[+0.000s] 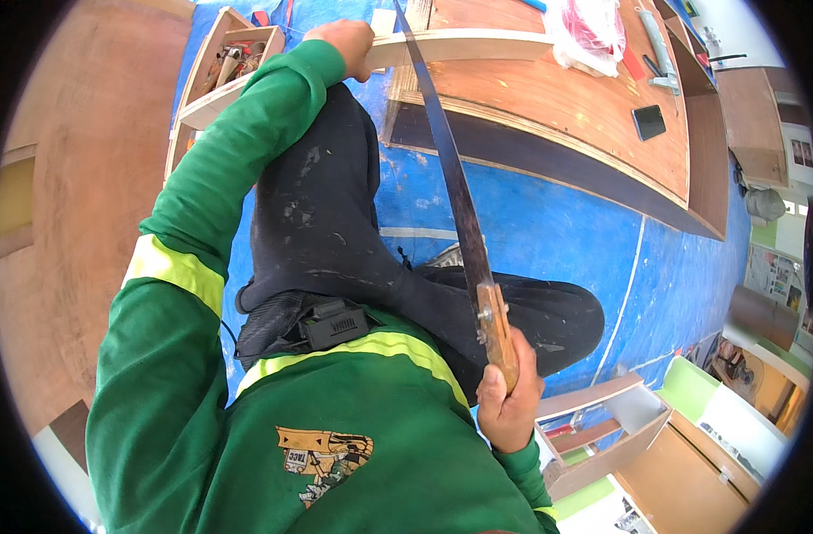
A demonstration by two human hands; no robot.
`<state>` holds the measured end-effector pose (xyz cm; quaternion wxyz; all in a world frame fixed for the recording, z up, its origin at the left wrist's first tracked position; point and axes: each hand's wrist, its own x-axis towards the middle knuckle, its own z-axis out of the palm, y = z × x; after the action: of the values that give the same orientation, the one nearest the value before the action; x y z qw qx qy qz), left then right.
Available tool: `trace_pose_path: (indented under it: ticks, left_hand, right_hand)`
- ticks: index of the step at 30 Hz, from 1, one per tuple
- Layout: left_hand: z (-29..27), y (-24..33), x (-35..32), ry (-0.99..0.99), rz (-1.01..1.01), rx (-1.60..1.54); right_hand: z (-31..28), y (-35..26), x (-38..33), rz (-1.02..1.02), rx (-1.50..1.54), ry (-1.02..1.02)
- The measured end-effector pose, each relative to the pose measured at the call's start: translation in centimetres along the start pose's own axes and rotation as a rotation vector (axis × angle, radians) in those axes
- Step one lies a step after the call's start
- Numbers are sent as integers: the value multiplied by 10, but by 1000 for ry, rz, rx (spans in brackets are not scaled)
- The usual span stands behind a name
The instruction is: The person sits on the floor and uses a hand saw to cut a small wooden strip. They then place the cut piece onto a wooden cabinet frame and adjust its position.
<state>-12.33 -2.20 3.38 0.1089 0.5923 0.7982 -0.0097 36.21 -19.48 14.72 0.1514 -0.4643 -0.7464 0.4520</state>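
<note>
My right hand [509, 392] is wrapped round the wooden handle of a handsaw [451, 169]. Its long dark blade points up and away. In the view the blade crosses a long pale wooden strip [478, 44] near the strip's left end; whether the teeth touch the wood I cannot tell. My left hand [342, 44] grips that end, left of the blade, its fingers partly hidden. Most of the strip lies over a plywood-topped cabinet [531, 98]. My left knee is raised just below the left hand.
On the cabinet are a plastic bag [589, 36], a phone [649, 123] and a caulking gun [660, 53]. A wooden box with tools [237, 62] stands far left, beside a large brown panel [86, 178]. An open wooden frame [602, 427] is at lower right. Blue sheeting [549, 231] covers the floor.
</note>
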Motion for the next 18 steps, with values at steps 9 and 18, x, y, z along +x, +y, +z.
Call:
trace_pose_path:
  ticks: [9, 18]
  left_hand:
    - [-4, 3, 10, -35, -44, -11]
    - [-1, 0, 5, -40, -23, -9]
  right_hand:
    - [82, -38, 234, -318, 105, 163]
    - [27, -1, 51, -130, -62, 60]
